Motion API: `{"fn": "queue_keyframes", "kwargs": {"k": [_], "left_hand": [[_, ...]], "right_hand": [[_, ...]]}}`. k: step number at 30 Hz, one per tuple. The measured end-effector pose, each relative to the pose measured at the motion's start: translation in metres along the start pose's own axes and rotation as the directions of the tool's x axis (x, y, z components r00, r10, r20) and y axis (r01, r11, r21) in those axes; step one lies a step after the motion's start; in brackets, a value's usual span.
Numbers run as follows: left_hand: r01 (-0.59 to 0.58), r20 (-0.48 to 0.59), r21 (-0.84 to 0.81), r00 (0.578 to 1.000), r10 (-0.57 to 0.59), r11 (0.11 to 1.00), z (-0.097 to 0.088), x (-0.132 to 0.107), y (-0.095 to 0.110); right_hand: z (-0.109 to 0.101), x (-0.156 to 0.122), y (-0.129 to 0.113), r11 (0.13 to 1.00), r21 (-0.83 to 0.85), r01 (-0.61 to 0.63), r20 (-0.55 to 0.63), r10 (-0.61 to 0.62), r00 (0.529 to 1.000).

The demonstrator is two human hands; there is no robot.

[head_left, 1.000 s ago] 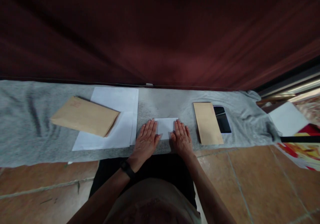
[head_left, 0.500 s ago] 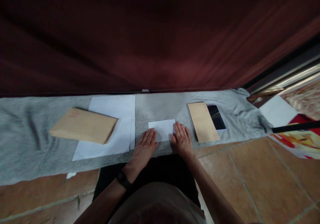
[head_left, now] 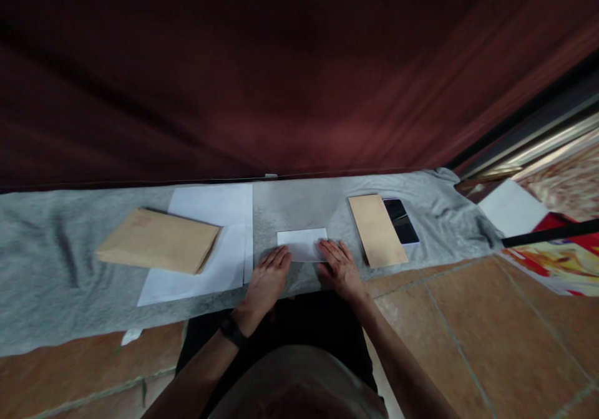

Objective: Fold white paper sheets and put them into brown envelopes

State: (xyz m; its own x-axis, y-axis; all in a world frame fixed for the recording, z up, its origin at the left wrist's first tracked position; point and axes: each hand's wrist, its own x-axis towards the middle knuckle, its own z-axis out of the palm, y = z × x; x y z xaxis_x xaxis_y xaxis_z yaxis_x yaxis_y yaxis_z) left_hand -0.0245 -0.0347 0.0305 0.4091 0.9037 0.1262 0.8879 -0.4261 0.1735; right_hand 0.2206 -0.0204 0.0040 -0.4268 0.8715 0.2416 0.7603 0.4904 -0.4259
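Observation:
A small folded white paper (head_left: 300,243) lies on the grey cloth (head_left: 56,263) just in front of me. My left hand (head_left: 265,283) lies flat on the cloth at the paper's near left corner, fingers stretched out. My right hand (head_left: 340,268) lies flat too, its fingertips resting on the paper's near right edge. A dark band sits on my left wrist. Neither hand holds anything.
To the left, a large brown envelope (head_left: 159,240) lies on white sheets (head_left: 215,210). To the right lie a narrow brown envelope (head_left: 377,229) and a dark phone (head_left: 401,220). A dark red curtain (head_left: 281,82) hangs behind. Tiled floor (head_left: 468,319) is near; white paper (head_left: 511,207) lies far right.
Both hands have slid back toward me off the folded paper; the left now lies on the cloth, the right only touches the paper's near edge. The view shifted slightly.

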Motion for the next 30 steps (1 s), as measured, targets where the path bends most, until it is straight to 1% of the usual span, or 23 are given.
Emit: {"fn": "queue_keyframes", "kwargs": {"k": [2, 4, 5, 7, 9, 11, 12, 14, 16, 17, 18, 20, 24, 27, 30], "left_hand": [[0.027, -0.071, -0.127, 0.997, -0.037, 0.992, -0.006, 0.0, -0.004], [0.072, -0.151, -0.297, 0.981, -0.122, 0.952, -0.012, 0.0, -0.007], [0.105, -0.175, -0.396, 0.966, -0.188, 0.912, -0.015, 0.001, -0.008], [0.184, -0.172, -0.594, 0.922, -0.347, 0.783, -0.021, 0.002, -0.01], [0.244, -0.112, -0.754, 0.867, -0.486, 0.61, -0.024, 0.006, -0.012], [0.28, -0.018, -0.855, 0.825, -0.564, 0.437, -0.024, 0.01, -0.014], [0.292, 0.032, -0.886, 0.813, -0.581, 0.36, -0.022, 0.012, -0.014], [0.317, 0.129, -0.918, 0.809, -0.574, 0.239, -0.016, 0.015, -0.014], [0.334, 0.182, -0.926, 0.805, -0.564, 0.177, -0.009, 0.018, -0.013], [0.339, 0.189, -0.925, 0.801, -0.568, 0.171, -0.005, 0.018, -0.013], [0.344, 0.183, -0.921, 0.796, -0.577, 0.183, -0.001, 0.019, -0.012], [0.36, 0.144, -0.897, 0.785, -0.603, 0.255, 0.005, 0.021, -0.012], [0.424, 0.097, -0.806, 0.783, -0.614, 0.413, 0.011, 0.029, -0.014], [0.479, 0.082, -0.726, 0.773, -0.629, 0.494, 0.012, 0.035, -0.015], [0.544, 0.067, -0.612, 0.758, -0.649, 0.574, 0.013, 0.038, -0.012]], "right_hand": [[-0.005, 0.002, 0.003, 0.997, 0.074, -0.006, -0.027, 0.008, 1.0], [-0.011, 0.005, 0.002, 0.986, 0.163, -0.025, -0.064, 0.036, 0.997], [-0.015, 0.007, 0.001, 0.976, 0.213, -0.047, -0.08, 0.066, 0.995], [-0.023, 0.012, -0.005, 0.939, 0.321, -0.124, -0.101, 0.164, 0.981], [-0.028, 0.017, -0.012, 0.88, 0.425, -0.211, -0.109, 0.281, 0.954], [-0.029, 0.022, -0.017, 0.817, 0.509, -0.27, -0.112, 0.375, 0.92], [-0.028, 0.025, -0.019, 0.789, 0.54, -0.291, -0.116, 0.413, 0.903], [-0.022, 0.029, -0.021, 0.744, 0.584, -0.324, -0.115, 0.471, 0.874], [-0.014, 0.033, -0.02, 0.714, 0.602, -0.357, -0.1, 0.511, 0.854], [-0.01, 0.034, -0.019, 0.707, 0.6, -0.373, -0.091, 0.524, 0.847], [-0.006, 0.035, -0.018, 0.706, 0.59, -0.39, -0.083, 0.535, 0.841], [-0.001, 0.036, -0.015, 0.725, 0.54, -0.427, -0.075, 0.547, 0.833], [0.005, 0.036, -0.012, 0.793, 0.364, -0.488, -0.093, 0.552, 0.828], [0.01, 0.035, -0.01, 0.839, 0.243, -0.488, -0.14, 0.528, 0.838], [0.017, 0.034, -0.009, 0.881, 0.139, -0.452, -0.195, 0.472, 0.86]]}}
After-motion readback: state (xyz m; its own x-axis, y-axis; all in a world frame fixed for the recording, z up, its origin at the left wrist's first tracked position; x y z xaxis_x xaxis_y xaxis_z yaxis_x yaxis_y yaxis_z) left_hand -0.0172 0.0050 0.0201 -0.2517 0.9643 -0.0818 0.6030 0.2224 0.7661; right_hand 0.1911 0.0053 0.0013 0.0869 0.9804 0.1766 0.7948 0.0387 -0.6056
